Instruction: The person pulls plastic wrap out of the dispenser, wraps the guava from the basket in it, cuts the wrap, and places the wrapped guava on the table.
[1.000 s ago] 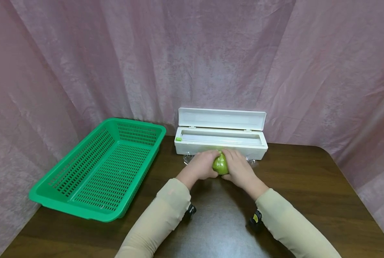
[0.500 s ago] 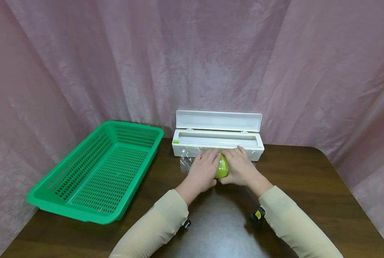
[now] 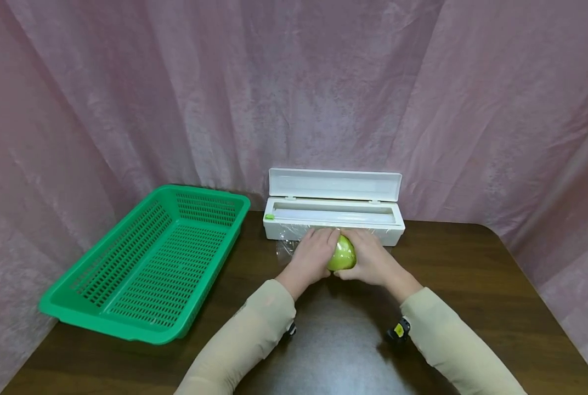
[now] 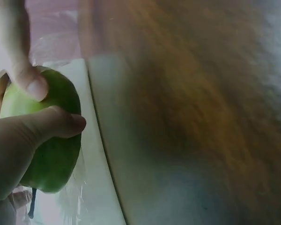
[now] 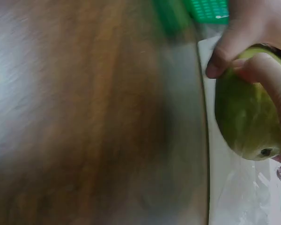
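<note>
A green pear point(image 3: 342, 255) is between both hands in front of the white cling film dispenser point(image 3: 397, 222). From one side my left hand point(image 3: 310, 258) grips it, its thumb laid across the skin in the left wrist view, where the pear point(image 4: 54, 161) shows its dark stem. My right hand point(image 3: 370, 260) grips the other side. In the right wrist view the blossom end of the pear point(image 5: 246, 117) faces the camera. Clear cling film point(image 3: 285, 249) spreads out beside the left hand and over the dispenser's front. The fingers on the pear's far side are mostly hidden.
The dispenser's lid point(image 3: 334, 185) stands raised, with a film roll point(image 3: 333, 215) inside. A green slotted basket point(image 3: 175, 258) occupies the left of the brown wooden table point(image 3: 471, 285). Pink curtains point(image 3: 323, 82) hang behind.
Over the last second the hands shift their hold and turn the pear a little, showing more of it. More cling film shows at the left. The head view has shifted slightly.
</note>
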